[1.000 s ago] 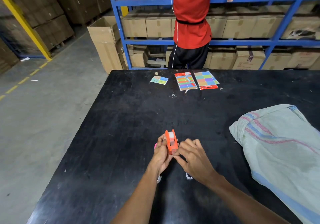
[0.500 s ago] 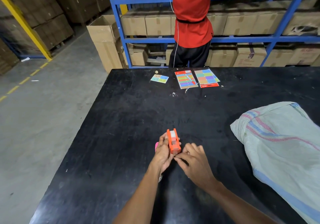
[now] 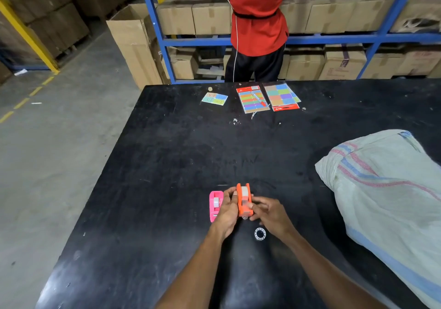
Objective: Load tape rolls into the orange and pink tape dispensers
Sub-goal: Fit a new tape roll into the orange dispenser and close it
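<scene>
An orange tape dispenser [image 3: 244,200] with a white tape roll seated in it is held upright just above the black table [image 3: 167,165]. My left hand [image 3: 226,210] grips its left side and my right hand [image 3: 267,213] pinches its right side near the cutter end. To the left lies a pink tape dispenser [image 3: 215,205] with a roll inside it, flat on the table and partly hidden by my left hand. A small clear ring-shaped tape core [image 3: 259,233] rests on the table under my right wrist.
A large striped woven sack [image 3: 386,201] fills the table's right side. Colourful sticker sheets [image 3: 267,97] and a small card [image 3: 214,99] lie at the far edge. A person in a red shirt [image 3: 256,22] stands behind the table at blue shelving with cartons.
The pink dispenser, mostly hidden by my left hand before, now shows to its left. The clear ring has come into view below my right hand. Both hands still hold the orange dispenser.
</scene>
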Available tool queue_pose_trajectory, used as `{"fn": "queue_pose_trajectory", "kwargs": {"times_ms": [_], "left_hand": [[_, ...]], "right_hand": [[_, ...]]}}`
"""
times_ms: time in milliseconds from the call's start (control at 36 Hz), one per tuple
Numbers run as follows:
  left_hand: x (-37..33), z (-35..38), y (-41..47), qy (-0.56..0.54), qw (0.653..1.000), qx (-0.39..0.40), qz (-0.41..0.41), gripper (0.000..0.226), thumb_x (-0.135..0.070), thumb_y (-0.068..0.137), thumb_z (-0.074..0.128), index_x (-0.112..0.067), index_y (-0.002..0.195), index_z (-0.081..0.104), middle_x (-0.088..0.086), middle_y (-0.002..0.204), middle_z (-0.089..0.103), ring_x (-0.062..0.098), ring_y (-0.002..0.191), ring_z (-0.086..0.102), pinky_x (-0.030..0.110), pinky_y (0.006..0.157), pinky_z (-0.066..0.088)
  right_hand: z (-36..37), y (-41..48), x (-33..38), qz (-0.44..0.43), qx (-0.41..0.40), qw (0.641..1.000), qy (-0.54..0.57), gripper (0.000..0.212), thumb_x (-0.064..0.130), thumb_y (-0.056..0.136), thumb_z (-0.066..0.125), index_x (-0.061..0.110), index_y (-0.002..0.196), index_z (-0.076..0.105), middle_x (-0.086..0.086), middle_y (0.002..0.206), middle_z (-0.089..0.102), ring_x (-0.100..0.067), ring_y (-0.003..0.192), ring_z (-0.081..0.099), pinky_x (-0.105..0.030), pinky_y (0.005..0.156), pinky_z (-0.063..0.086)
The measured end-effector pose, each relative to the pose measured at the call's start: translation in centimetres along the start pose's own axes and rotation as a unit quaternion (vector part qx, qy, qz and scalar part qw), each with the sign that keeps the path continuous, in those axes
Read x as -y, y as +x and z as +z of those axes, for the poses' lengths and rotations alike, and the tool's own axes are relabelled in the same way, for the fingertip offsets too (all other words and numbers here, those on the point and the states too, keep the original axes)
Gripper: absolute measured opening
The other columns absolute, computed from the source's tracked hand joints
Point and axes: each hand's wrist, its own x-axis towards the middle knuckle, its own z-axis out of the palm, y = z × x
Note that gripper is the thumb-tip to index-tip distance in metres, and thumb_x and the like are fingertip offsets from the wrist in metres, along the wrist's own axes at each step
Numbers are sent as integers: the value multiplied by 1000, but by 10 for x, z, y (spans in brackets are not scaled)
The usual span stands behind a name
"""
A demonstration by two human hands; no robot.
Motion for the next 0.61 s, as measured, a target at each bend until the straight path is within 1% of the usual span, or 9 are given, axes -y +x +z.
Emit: {"fn": "queue_pose_trajectory", "kwargs": {"times_ms": [111, 167, 222, 278, 361, 389, 444, 528, 611], "left_hand": [[13, 5, 7, 61, 996, -59, 33, 11, -20, 103, 40, -13, 111, 39, 3, 68, 65, 13, 43, 56, 25, 40, 46], [21, 3, 14, 74, 991, -98, 49, 8, -6, 99, 46, -11, 105, 44, 6, 74, 63, 16, 52, 61, 28, 47, 53], [35, 0, 29, 112, 985, -120, 53, 19, 3, 95, 46, -13, 96, 56, 11, 80, 67, 26, 69, 65, 41, 66, 59], [39, -2, 29, 157, 978, -127, 55, 32, 7, 92, 46, -19, 86, 64, 8, 79, 68, 18, 71, 65, 39, 75, 58], [31, -1, 18, 234, 967, -85, 55, 31, 2, 92, 49, -23, 84, 64, -11, 71, 64, -8, 59, 63, 5, 58, 49], [29, -1, 17, 254, 962, -76, 58, 29, 0, 93, 49, -24, 87, 63, -13, 71, 63, -14, 58, 61, 1, 55, 46], [28, -3, 20, 265, 960, -58, 63, 29, 1, 93, 48, -23, 92, 62, -15, 74, 61, -19, 57, 58, -1, 54, 44], [28, 1, 27, 265, 962, -33, 52, 29, 4, 93, 46, -20, 96, 62, -11, 75, 60, -12, 56, 60, 2, 55, 46], [33, 2, 34, 306, 950, -43, 41, 40, 2, 89, 52, -37, 85, 60, -14, 76, 62, -1, 68, 60, 12, 65, 49]], "right_hand": [[0, 7, -15, 11, 1, 1000, -8, 28, 22, 92, 69, 21, 120, 69, -2, 75, 80, -16, 66, 76, -18, 52, 52], [1, 11, -22, 17, -9, 1000, -13, 26, 19, 91, 70, 22, 116, 72, -2, 72, 79, -17, 64, 76, -16, 53, 52], [2, 18, -28, 23, -16, 1000, -14, 24, 16, 89, 72, 22, 112, 74, -3, 69, 79, -19, 63, 75, -14, 53, 52], [4, 22, -32, 29, -27, 999, -16, 23, 15, 89, 73, 18, 112, 75, -5, 70, 79, -18, 60, 74, -13, 53, 52], [8, 30, -43, 36, -33, 998, -37, 21, 13, 88, 73, 16, 108, 77, -9, 71, 78, -21, 60, 75, -22, 56, 57], [9, 33, -46, 38, -31, 998, -49, 18, 14, 88, 72, 18, 105, 78, -9, 71, 78, -22, 61, 75, -27, 58, 60], [11, 37, -50, 47, -27, 997, -63, 13, 15, 90, 69, 20, 97, 79, -10, 70, 78, -22, 61, 75, -36, 62, 62], [12, 42, -53, 62, -22, 996, -61, 14, 19, 91, 67, 18, 86, 80, -11, 68, 77, -25, 62, 75, -37, 60, 61], [15, 48, -58, 60, -22, 996, -58, 16, 16, 91, 67, 21, 84, 80, -9, 66, 76, -24, 60, 74, -37, 58, 61]]}}
